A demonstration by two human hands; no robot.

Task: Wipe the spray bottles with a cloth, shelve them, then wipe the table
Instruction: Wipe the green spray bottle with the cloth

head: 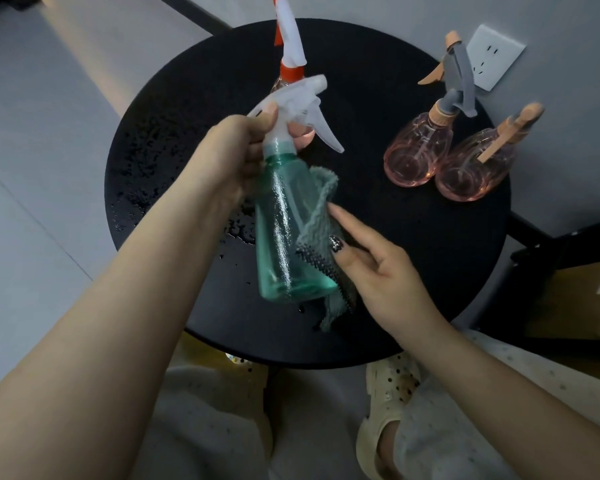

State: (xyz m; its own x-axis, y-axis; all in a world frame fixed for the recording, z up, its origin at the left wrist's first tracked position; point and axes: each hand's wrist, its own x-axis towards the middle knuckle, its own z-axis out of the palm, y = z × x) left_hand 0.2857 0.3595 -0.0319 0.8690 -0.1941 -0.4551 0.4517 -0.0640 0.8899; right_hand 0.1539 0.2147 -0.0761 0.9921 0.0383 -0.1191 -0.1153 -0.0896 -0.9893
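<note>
My left hand [246, 150] grips the white trigger head of a teal spray bottle [284, 237], held tilted above the round black table [413, 265]. A grey-green cloth [321, 223] is pressed against the bottle's right side by my right hand [371, 268]. Two pink bottles with grey and tan trigger heads [418, 154] [471, 171] stand side by side at the table's right. At the far edge stands a clear bottle with an orange and white sprayer [290, 53], its body partly hidden behind the teal bottle's head.
Water droplets [142, 188] speckle the table's left half. A white wall socket [494, 57] sits behind the pink bottles. A dark frame and a cardboard box [575, 299] stand to the right. My legs and a pale sandal [388, 403] are below the table's near edge.
</note>
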